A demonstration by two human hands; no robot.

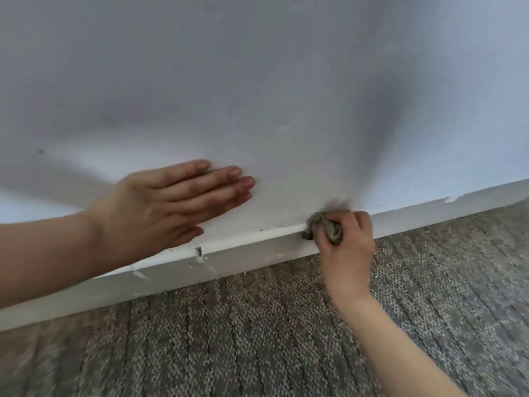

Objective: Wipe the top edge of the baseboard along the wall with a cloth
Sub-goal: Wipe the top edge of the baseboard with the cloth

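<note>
Baseboard [171,279] top edge: my right hand [347,245] grips bunched cloth [329,224] against it; specks [261,230] left of that hand suggest unfinished wiping. Left hand [166,202] flat, fingers straight, on wall [286,81].

carpet [229,339]: grey-brown loop pile, dark parallel ribs, fills lower frame | wall [286,67]: pale blue-grey, soft shadows | speck [40,151]: small dark mark, left side of wall

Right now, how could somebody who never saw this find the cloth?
Look where the pale wall meets the grey carpet: a white baseboard runs along there. On its top edge the right hand grips the cloth, a grey-brown wad, the only crumpled thing against the smooth white paint.
</note>
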